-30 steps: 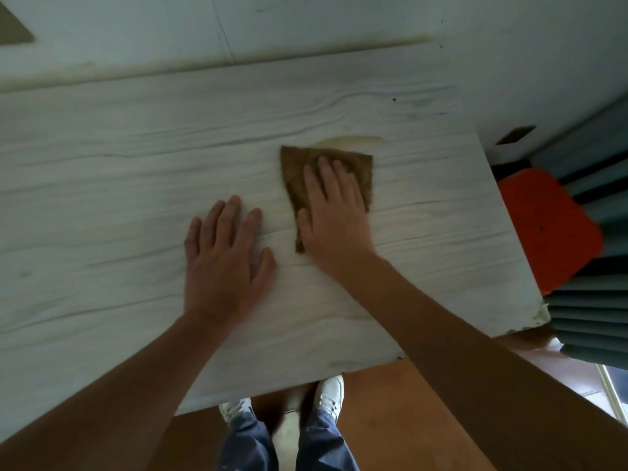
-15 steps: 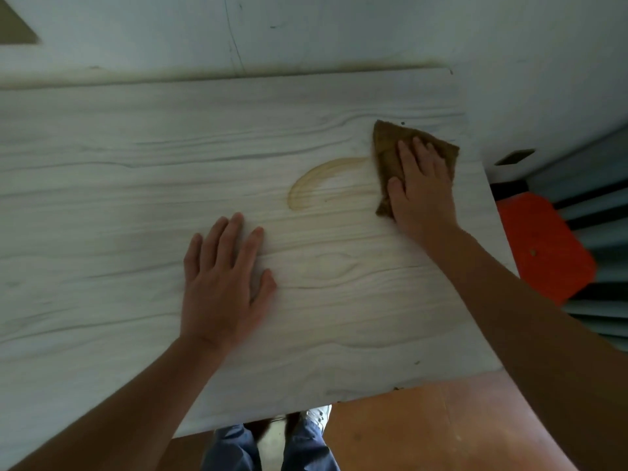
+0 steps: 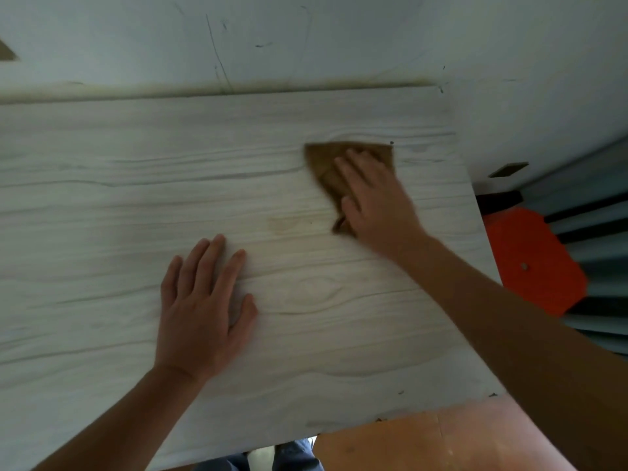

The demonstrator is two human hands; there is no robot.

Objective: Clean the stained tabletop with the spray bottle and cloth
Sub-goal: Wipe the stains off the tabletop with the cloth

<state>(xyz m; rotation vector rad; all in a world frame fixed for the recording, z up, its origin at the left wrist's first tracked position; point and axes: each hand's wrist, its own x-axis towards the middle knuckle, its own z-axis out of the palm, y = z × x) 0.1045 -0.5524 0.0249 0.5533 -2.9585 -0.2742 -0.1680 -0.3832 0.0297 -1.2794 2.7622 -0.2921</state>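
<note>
A pale wood-grain tabletop [image 3: 136, 198] fills most of the view. My right hand [image 3: 377, 202] presses flat on a brown cloth [image 3: 328, 164] at the table's far right; its fingers cover much of the cloth. A faint yellowish stain [image 3: 283, 224] lies just left of the cloth's near corner. My left hand [image 3: 204, 307] rests flat on the table with fingers spread, nearer to me and left of the stain, holding nothing. No spray bottle is in view.
A white wall [image 3: 306, 39] runs along the table's far edge. An orange seat [image 3: 530, 263] and grey-blue slats [image 3: 598, 205] stand past the right edge. Orange-brown floor [image 3: 424, 443] shows below the near edge.
My right hand has swept the cloth left over the curved yellow ring; only a faint patch of it shows now. My left hand has stayed in place.
</note>
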